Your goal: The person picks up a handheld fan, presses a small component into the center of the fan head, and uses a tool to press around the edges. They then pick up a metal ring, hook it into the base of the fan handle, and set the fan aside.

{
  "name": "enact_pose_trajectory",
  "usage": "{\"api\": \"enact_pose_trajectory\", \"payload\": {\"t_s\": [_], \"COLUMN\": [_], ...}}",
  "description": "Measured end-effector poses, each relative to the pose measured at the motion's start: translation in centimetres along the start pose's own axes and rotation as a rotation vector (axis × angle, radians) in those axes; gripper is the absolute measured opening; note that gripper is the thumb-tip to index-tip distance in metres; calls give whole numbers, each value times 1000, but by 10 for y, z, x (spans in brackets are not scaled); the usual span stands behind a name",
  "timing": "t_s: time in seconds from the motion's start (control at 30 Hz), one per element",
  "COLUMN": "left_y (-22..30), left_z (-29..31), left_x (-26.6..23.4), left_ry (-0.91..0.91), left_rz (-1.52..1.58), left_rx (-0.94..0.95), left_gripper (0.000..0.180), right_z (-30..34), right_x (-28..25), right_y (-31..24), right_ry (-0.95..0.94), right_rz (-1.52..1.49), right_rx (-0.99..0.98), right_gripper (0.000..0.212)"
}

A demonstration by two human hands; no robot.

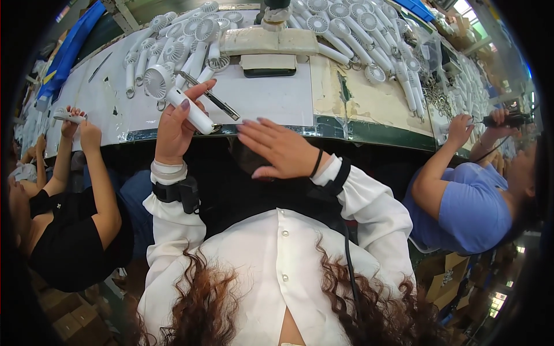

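Left hand: we see our left hand (173,124) raised at centre left of the frame, wrist bent back, fingers wrapped around the handle of a white handheld fan (176,95); the thumb and forefinger stretch up past the grip.
Fan in hand: it slants from upper left to lower right, its round grilled head just above our knuckles and the handle's lower end jutting out beside the palm, over the edge of the workbench (271,101).
Right hand: our right hand (280,150) lies flat and empty at the centre of the frame, fingers straight, close together and pointing left, palm down, held just in front of the bench edge; it touches nothing we can make out.
Wrists: both forearms come up from the lower middle in white sleeves, each with a black strap at the cuff; a thin black band circles the right wrist.
Tool on bench: a slim dark metal tool (210,96) lies on the white sheet just right of the fan we hold.
Fan heaps: piles of white fans fill the upper left (184,40) and upper right (358,34) of the bench.
Fixture: a pale worn block (271,41) sits at top centre, with a dark phone (270,72) below it.
Neighbours: a person in black (75,230) at far left holds a fan; a person in blue (461,202) at right holds a dark power tool.
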State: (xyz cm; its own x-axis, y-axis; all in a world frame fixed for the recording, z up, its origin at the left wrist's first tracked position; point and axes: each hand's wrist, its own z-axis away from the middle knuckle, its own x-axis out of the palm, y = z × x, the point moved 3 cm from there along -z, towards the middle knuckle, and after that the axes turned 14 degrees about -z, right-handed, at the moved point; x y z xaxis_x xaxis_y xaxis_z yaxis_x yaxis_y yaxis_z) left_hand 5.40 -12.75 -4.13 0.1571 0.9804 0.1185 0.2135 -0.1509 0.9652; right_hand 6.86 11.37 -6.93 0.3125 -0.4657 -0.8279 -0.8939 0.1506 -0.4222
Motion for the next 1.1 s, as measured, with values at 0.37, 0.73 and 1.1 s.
{"api": "enact_pose_trajectory", "payload": {"t_s": [0.37,0.73,1.1], "left_y": [-3,-9,-8], "left_z": [-6,-17,-30], "left_x": [35,58,85], "left_ry": [-97,-213,-224], "left_rz": [0,24,-232], "left_rx": [-80,-87,-32], "left_gripper": [56,42,39], "right_z": [23,53,3], "right_x": [-22,-40,-55], "right_y": [-11,21,58], "right_ry": [145,501,713], "right_rz": [49,-738,-814], "right_rx": [91,576,500], "right_gripper": [51,43,38]}}
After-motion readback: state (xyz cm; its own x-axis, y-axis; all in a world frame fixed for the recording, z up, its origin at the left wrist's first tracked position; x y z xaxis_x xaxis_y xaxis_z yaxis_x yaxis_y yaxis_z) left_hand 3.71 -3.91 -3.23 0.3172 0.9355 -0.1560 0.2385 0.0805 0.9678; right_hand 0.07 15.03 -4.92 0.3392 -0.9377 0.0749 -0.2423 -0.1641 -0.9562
